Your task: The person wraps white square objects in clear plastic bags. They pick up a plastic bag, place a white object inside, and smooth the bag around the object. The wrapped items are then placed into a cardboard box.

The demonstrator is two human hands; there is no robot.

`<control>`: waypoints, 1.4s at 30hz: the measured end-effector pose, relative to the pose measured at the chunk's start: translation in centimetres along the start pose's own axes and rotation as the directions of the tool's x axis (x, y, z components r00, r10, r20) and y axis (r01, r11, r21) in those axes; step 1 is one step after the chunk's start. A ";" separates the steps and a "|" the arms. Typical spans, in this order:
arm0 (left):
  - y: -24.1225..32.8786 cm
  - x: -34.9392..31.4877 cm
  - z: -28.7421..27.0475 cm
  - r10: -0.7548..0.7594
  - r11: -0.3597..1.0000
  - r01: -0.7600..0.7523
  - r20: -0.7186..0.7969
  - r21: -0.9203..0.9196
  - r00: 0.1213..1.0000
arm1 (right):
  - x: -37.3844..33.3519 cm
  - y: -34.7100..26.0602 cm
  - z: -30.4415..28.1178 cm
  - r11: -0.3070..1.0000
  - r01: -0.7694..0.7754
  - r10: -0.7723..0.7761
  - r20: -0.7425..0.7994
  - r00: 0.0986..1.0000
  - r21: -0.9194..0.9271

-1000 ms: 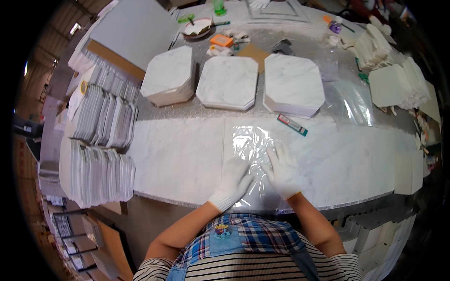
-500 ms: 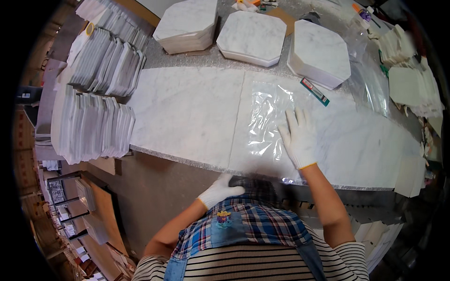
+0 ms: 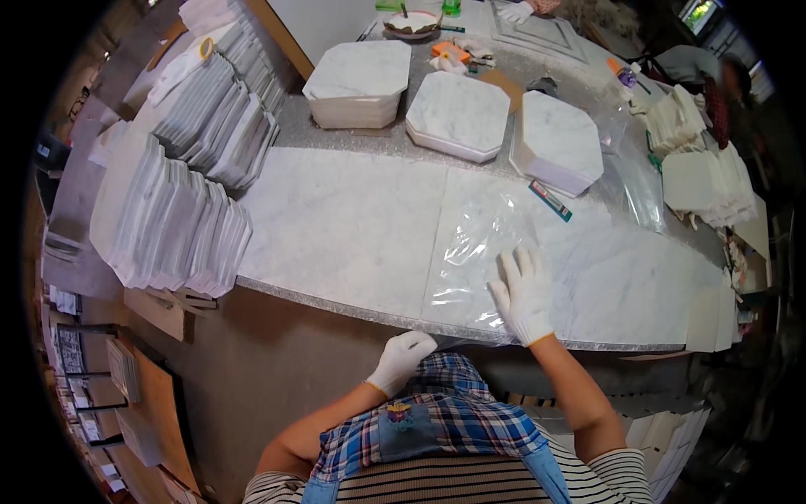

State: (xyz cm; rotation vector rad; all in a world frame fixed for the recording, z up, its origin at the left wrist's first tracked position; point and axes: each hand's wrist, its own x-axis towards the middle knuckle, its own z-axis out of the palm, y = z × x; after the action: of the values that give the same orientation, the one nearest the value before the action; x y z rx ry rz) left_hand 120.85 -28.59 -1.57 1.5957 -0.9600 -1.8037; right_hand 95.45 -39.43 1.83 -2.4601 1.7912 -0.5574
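Observation:
A thin clear plastic bag (image 3: pixel 464 273) lies across the white marble slabs (image 3: pixel 344 223), shiny and creased, its near end hanging past the table's front edge. My right hand (image 3: pixel 522 294), in a white knit glove, presses on its right part, palm down with fingers spread. In a matching glove, my left hand (image 3: pixel 405 359) is closed just off the table edge, in front of my plaid apron. Its fingertips meet the overhanging end of the bag, though the pinch itself is partly hidden. A slim teal and red packet (image 3: pixel 550 202) sits beyond my right fingers.
Three stacks of octagonal marble tiles, including a middle stack (image 3: pixel 457 116), stand behind the slabs. Rows of upright tiles (image 3: pixel 164 223) line the left side. More tiles (image 3: pixel 705 181) and loose plastic film (image 3: pixel 634 189) are at right. A co-worker's gloved hand (image 3: pixel 516 12) shows far back.
My left hand has risen from my apron toward the table edge, and the bag's near end now hangs over that edge. My right hand stays flat on the bag. The view has tilted up.

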 end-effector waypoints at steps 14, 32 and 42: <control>9.7 7.4 7.0 0.661 -0.135 -0.729 0.609 0.671 0.438 | 1.8 1.6 -0.3 0.918 -0.383 0.392 -0.097 0.915 0.101; 11.7 11.1 8.2 0.621 -0.081 -0.680 0.571 0.729 0.537 | 13.3 9.8 3.1 0.804 -0.390 0.465 -0.066 0.883 0.450; 11.9 12.9 8.6 0.629 -0.149 -0.653 0.581 0.743 0.516 | -1.1 2.4 1.5 0.354 -0.566 0.776 0.104 0.622 0.744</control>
State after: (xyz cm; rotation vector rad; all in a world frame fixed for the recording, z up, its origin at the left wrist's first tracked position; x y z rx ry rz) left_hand 109.67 -44.44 0.56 1.0304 -2.6072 -0.2965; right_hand 93.51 -39.47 -0.46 -0.9757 1.9174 -1.2292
